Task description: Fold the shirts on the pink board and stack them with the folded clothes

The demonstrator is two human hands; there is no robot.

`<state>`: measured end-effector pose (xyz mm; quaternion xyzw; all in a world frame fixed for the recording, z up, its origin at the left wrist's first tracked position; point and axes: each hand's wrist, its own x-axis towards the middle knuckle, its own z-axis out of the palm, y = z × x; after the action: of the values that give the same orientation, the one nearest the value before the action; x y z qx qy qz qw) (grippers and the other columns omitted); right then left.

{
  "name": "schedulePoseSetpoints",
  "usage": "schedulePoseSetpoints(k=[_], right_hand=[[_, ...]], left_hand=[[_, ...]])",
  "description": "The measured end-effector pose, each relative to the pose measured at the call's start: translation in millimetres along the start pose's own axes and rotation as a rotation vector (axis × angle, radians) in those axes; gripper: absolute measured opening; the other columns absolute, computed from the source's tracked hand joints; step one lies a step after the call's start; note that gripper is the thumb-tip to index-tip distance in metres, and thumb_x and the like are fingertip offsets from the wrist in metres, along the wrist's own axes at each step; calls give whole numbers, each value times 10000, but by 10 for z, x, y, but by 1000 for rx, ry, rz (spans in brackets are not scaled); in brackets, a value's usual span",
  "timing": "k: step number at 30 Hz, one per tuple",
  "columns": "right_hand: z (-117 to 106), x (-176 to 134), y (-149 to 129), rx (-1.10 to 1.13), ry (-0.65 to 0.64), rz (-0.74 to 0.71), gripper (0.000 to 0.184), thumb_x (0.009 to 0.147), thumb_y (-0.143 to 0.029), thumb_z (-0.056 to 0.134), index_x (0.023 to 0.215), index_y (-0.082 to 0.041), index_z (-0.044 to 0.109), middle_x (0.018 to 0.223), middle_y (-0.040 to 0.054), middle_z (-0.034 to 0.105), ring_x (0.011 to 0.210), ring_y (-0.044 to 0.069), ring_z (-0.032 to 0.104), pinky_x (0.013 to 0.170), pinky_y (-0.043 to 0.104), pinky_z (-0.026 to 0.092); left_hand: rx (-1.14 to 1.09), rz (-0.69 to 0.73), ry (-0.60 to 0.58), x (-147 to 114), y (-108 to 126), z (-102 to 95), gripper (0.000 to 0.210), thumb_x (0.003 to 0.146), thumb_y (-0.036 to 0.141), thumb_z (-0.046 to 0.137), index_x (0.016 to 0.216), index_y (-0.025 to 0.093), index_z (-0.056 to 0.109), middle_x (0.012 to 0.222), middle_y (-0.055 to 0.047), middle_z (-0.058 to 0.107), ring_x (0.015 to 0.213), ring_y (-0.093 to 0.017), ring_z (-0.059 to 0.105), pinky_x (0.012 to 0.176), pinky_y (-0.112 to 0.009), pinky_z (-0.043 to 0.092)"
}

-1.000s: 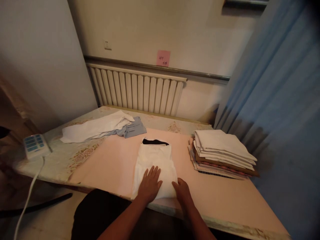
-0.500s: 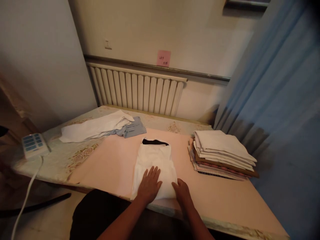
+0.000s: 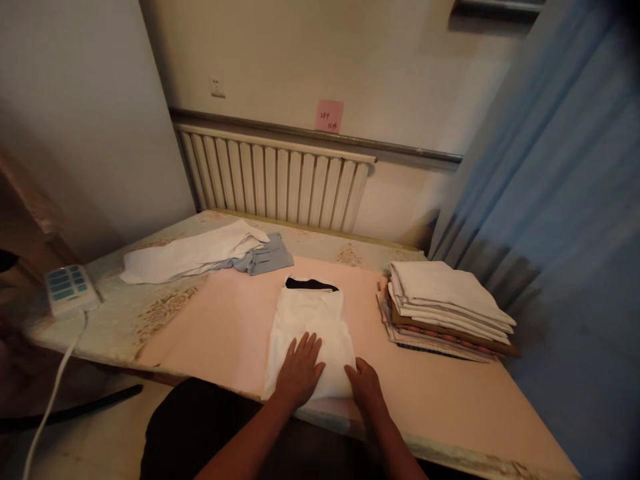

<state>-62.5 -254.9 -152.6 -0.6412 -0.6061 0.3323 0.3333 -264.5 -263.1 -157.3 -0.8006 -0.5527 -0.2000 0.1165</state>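
Note:
A folded white garment (image 3: 310,317) lies flat before me, with a black strip showing at its far end. Spread flat on top of it is my left hand (image 3: 300,370), fingers open and pointing away from me. My right hand (image 3: 366,388) is at the garment's right edge, thumb over the cloth and fingers curled by the border, pinching it. The undersides of those fingers are hidden. Beneath the garment is a pink cloth (image 3: 220,327) covering much of the table.
To the right stands a stack of folded clothes (image 3: 445,293), white ones uppermost. A white garment (image 3: 185,257) and a grey-blue one (image 3: 273,255) lie loosely at the back left. A white corded box (image 3: 71,288) sits at the left corner. Behind is a radiator (image 3: 280,177).

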Motion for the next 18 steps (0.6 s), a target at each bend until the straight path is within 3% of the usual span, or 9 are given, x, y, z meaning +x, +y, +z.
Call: schedulePoseSetpoints(k=[18], right_hand=[[0, -15, -9, 13, 0, -7, 217, 762, -368, 458, 686, -192, 559, 645, 9, 597, 609, 156, 506, 557, 249, 348]], left_hand=[[-6, -1, 16, -1, -1, 17, 524, 932, 362, 398, 1429, 198, 375, 1457, -79, 452, 1376, -265, 348, 1108, -503, 301]])
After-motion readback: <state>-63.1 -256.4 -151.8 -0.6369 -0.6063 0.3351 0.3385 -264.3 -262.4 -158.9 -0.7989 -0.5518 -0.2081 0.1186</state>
